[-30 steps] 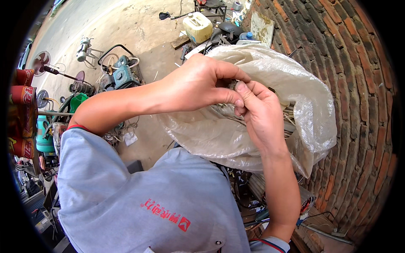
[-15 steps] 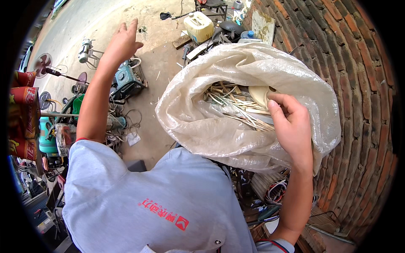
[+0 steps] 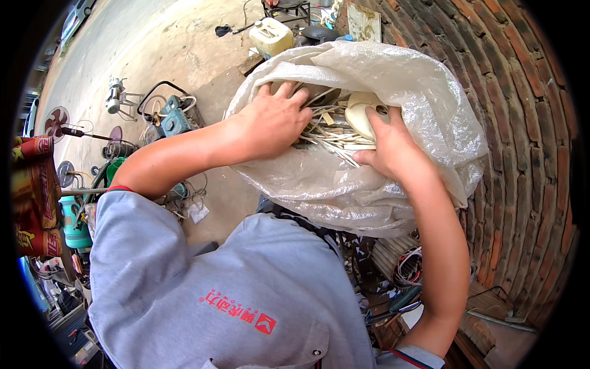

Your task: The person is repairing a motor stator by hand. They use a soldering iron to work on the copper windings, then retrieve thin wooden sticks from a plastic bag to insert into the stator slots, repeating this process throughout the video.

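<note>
A large off-white woven sack (image 3: 424, 80) stands before me with its mouth wide. Inside lie thin pale strips (image 3: 341, 142), whitish and straw-coloured, and a cream round disc-like piece (image 3: 358, 111) with a hole near its edge. My left hand (image 3: 267, 126) reaches into the left side of the mouth, fingers spread, the tips at the inner wall beside the strips. On the right, my right hand (image 3: 390, 141) lies over the contents with fingers and thumb apart. Its fingers touch or overlap the disc, while the thumb rests by the strips. Neither hand visibly grips anything.
A brick wall (image 3: 516, 154) rises close on the right. Beyond the sack stands a yellowish plastic jug (image 3: 271, 38). To the left are a blue-green machine (image 3: 176, 120), a fan (image 3: 56, 120), a turquoise container (image 3: 75, 227) and loose cables. Bundled wires (image 3: 409, 269) lie below the sack.
My left hand has come down from the raised position at upper left into the sack. My right hand, earlier pinching at the disc's edge, has spread its fingers and moved slightly left.
</note>
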`<state>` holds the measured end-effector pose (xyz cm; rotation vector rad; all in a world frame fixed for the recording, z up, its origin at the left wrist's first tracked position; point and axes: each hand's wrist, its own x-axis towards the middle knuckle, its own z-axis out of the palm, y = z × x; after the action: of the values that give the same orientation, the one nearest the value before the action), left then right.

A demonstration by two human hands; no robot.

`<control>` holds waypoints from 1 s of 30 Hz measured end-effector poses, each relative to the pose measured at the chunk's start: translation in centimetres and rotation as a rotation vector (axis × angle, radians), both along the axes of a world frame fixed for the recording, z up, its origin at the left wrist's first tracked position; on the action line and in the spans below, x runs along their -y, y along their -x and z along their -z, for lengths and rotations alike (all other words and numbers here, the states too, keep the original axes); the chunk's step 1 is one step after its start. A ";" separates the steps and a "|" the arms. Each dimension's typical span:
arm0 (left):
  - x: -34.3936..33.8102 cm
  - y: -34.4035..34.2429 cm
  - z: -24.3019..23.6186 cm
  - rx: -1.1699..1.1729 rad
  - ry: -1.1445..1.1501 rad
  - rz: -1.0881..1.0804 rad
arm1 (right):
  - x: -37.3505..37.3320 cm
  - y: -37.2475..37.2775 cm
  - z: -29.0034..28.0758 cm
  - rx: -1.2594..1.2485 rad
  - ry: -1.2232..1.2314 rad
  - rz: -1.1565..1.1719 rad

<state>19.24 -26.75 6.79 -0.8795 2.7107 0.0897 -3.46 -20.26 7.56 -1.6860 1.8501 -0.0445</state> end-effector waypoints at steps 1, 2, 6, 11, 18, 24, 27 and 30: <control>0.5 0.1 -0.9 0.011 -0.053 -0.018 | -0.5 1.2 1.5 0.075 0.060 0.041; 0.7 -0.3 -0.9 -0.021 0.004 0.011 | -1.0 2.2 3.1 0.149 0.121 0.072; 0.9 0.1 -1.6 0.030 0.099 0.089 | -1.3 3.9 5.9 0.130 0.152 0.232; -0.1 0.1 -2.4 -0.001 0.052 0.283 | -0.8 5.6 3.1 0.179 0.256 0.358; -0.9 2.8 -2.5 0.016 -0.040 0.566 | 0.6 7.7 -1.2 0.354 0.428 0.454; -2.3 5.9 -1.6 -0.054 -0.050 0.735 | 1.3 7.8 -2.7 0.405 0.428 0.455; -3.4 6.5 -1.2 -0.108 -0.163 0.815 | 0.4 7.5 -3.0 0.331 0.356 0.403; -4.1 5.8 0.2 -0.217 -0.219 0.903 | -1.6 7.3 -2.5 0.102 0.151 0.280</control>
<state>13.41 -22.62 6.56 0.4680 2.9388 0.2869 -10.77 -18.66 10.03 -1.4782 2.0332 -0.3878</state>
